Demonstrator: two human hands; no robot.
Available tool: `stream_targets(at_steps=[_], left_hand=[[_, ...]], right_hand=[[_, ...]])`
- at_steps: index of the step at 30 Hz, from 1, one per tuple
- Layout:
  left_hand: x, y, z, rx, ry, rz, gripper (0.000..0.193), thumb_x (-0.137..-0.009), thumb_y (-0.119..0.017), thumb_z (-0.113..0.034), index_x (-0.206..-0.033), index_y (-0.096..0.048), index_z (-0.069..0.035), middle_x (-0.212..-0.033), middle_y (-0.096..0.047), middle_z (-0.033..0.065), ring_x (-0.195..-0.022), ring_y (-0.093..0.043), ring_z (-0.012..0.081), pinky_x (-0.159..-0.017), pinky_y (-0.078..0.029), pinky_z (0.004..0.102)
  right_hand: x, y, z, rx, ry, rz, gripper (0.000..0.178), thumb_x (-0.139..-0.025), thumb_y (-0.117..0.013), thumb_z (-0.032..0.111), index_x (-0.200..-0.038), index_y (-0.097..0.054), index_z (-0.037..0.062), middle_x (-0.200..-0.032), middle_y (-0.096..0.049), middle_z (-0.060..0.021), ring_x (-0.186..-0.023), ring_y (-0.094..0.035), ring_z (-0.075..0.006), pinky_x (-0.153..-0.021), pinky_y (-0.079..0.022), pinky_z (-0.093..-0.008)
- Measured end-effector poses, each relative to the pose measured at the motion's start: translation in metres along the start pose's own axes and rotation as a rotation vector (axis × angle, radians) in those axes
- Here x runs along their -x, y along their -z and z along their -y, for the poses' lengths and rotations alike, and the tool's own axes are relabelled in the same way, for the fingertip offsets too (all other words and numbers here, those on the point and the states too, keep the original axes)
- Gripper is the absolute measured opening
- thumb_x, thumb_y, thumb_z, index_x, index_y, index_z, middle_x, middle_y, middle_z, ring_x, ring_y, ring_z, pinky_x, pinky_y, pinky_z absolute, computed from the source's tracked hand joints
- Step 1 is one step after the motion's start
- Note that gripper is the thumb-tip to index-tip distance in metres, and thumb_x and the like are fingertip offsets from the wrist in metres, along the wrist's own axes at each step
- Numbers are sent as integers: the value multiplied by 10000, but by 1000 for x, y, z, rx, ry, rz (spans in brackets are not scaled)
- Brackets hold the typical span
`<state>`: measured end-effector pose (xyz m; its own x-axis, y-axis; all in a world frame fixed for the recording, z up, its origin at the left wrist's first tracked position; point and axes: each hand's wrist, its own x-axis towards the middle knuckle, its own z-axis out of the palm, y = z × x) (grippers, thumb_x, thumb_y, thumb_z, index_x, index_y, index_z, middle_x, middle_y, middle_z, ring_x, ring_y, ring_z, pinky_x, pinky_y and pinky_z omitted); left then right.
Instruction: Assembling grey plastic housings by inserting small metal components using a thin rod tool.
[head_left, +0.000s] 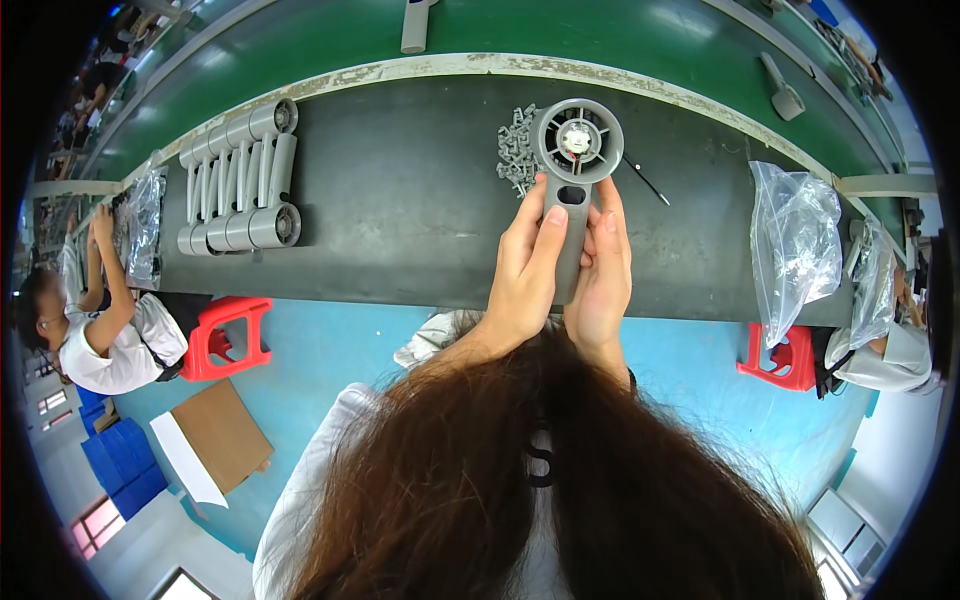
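A grey handheld fan (571,230) is held up over the dark work table (400,190), its round head away from me. Inside the ring the hub shows a pale, shiny centre. My left hand (527,255) grips the handle from the left, thumb lying near the dark oval opening. From the other side my right hand (606,265) wraps the handle, fingers curled behind it. Beside the fan head lies a heap of small grey plastic parts (516,150). A thin black pen-like tool (648,181) rests to the right of the head.
Several grey fans (240,180) lie in rows at the table's left. Clear plastic bags (797,240) sit at the right end. Beyond the pale edge runs a green conveyor (560,35) with grey fan parts. Co-workers sit left and right near red stools (228,335).
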<state>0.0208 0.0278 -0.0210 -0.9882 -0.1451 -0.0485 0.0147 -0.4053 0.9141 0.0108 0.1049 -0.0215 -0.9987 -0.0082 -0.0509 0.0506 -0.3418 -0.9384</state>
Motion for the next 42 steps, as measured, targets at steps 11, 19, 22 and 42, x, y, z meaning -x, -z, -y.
stream_targets(at_steps=[11, 19, 22, 42], left_hand=[[7, 3, -5, -70, -66, 60, 471, -950, -415, -121, -1353, -301, 94, -1033, -586, 106, -921, -538, 132, -830, -425, 248], [10, 8, -8, -340, -169, 98, 471, -913, -423, -94, -1306, -312, 140, -1083, -568, 265, -1022, -570, 284, -970, -363, 338], [11, 6, -9, -338, -159, 97, 473, -911, -419, -95, -1300, -308, 151, -1074, -563, 296, -1041, -574, 334, -1001, -337, 356], [6, 8, -11, -291, -204, 150, 473, -917, -381, -165, -1315, -334, 87, -1002, -596, 215, -895, -580, 265, -825, -429, 327]], right_hand=[[-2, 3, 17, -191, -66, 106, 585, -841, -427, 71, -1384, -239, -36, -1176, -556, -146, -1051, -495, -135, -922, -356, -270], [0, 2, 17, -171, -76, 87, 515, -822, -440, -3, -1326, -347, -60, -1138, -578, -124, -1007, -515, -117, -872, -396, -250], [1, 2, 17, -181, -77, 84, 518, -823, -445, -5, -1329, -349, -61, -1140, -577, -124, -1010, -520, -120, -874, -402, -256], [-4, 10, 12, -178, -92, 235, 580, -846, -508, 56, -1381, -288, 20, -1218, -541, -151, -1065, -520, -151, -875, -417, -273]])
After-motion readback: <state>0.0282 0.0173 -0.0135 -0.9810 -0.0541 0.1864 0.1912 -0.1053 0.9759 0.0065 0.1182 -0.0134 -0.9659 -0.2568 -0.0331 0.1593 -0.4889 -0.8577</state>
